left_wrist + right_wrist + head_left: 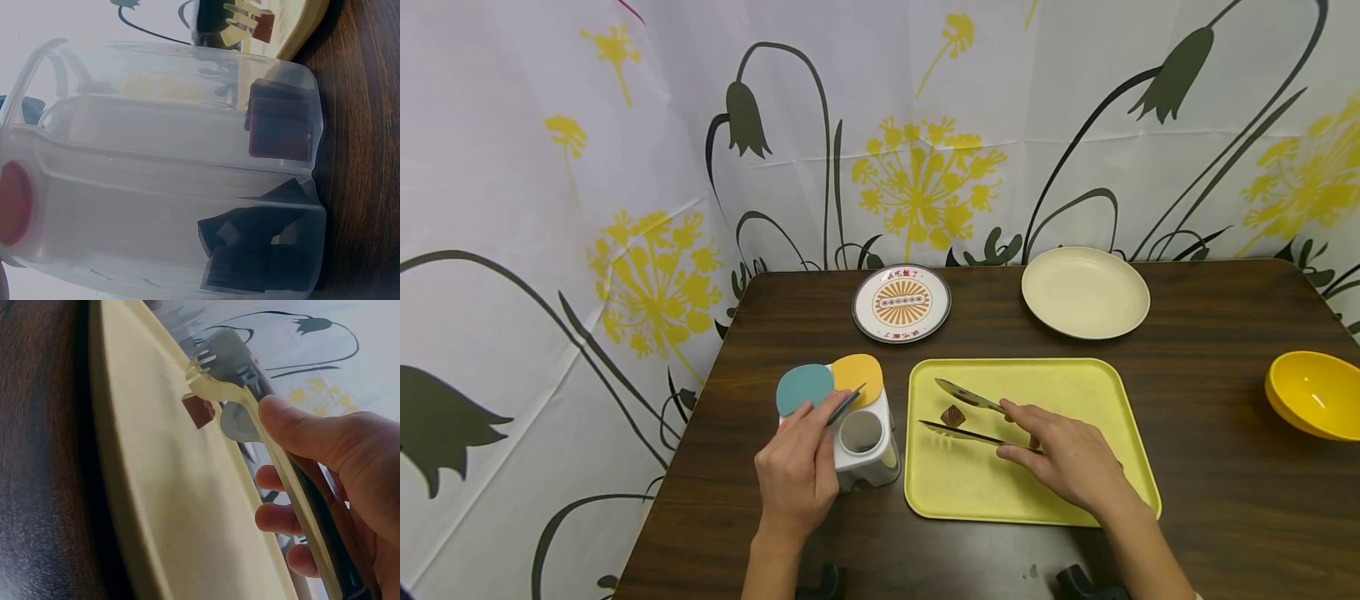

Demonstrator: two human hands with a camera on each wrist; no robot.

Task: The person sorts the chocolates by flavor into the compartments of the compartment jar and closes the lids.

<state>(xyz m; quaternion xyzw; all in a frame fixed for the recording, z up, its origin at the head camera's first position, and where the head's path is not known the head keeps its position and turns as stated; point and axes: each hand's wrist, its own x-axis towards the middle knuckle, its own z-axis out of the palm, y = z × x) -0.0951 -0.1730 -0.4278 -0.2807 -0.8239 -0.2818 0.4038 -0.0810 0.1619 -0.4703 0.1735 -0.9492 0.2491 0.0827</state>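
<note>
My left hand (801, 467) pinches the raised grey-blue lid (844, 406) of a box with several compartments (865, 467); one round opening shows under it. In the left wrist view, dark pieces (250, 250) and reddish-brown squares (279, 128) lie inside the clear box walls. My right hand (1067, 454) holds serving tongs (973, 395), their arms apart. One tip is a fork (212, 387), the other a broad flat blade. Between the tips is a small brown ridged piece, like chocolate (953, 416), above or on the yellow tray (1022, 500); whether the tongs touch it I cannot tell.
Behind the box stands a small printed plate (902, 303). A cream oval plate (1086, 293) lies at the back right, and a yellow bowl (1315, 396) sits at the right edge of the dark wooden table (1210, 517). A flowered cloth (820, 100) hangs behind.
</note>
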